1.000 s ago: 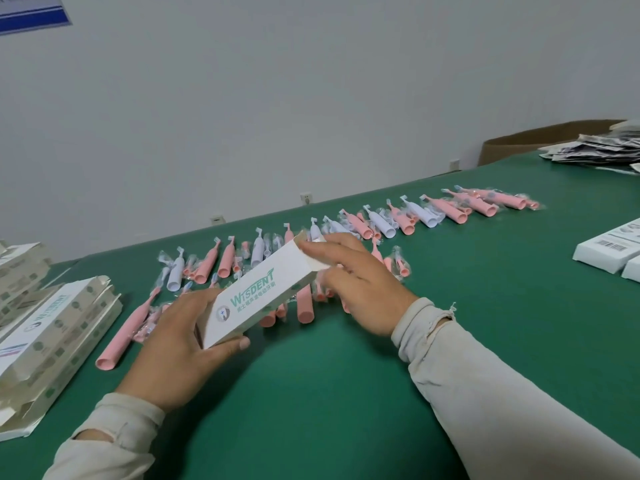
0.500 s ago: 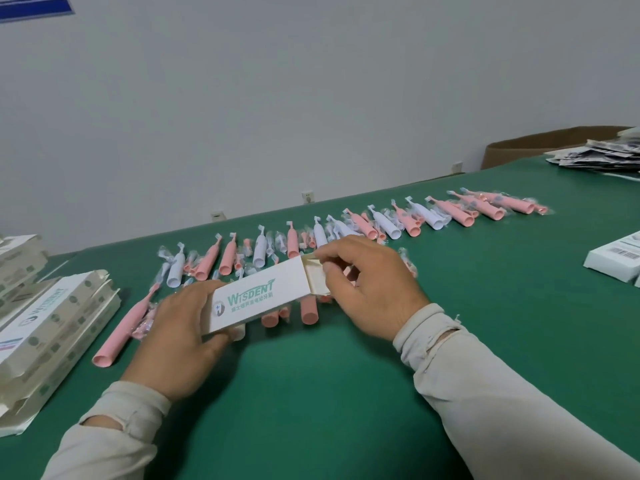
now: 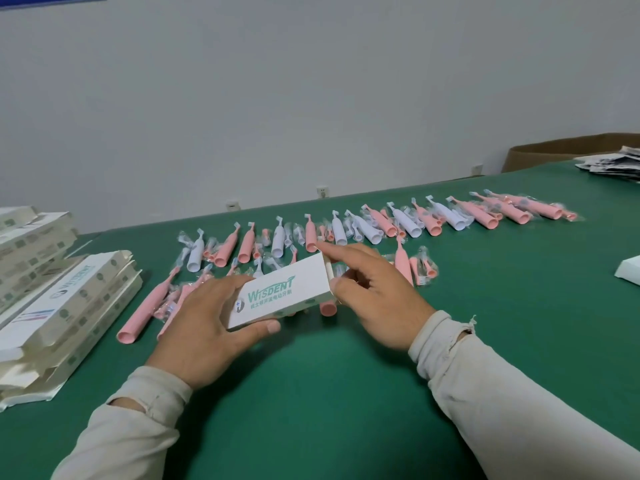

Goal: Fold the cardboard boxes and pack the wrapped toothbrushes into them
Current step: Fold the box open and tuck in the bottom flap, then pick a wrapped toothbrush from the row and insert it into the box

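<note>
— Where's the box (image 3: 281,295)?
— Centre of the frame, above the green table (image 3: 346,393). The left hand (image 3: 204,327) grips its near end; the right hand (image 3: 375,294) pinches the far end flap.
— And the toothbrushes (image 3: 381,223)?
— In a row behind it, wrapped.

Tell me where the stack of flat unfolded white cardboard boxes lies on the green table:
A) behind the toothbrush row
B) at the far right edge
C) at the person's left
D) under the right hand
C: the stack of flat white cardboard boxes lies at the left edge of the green table, beside the left hand.
</note>
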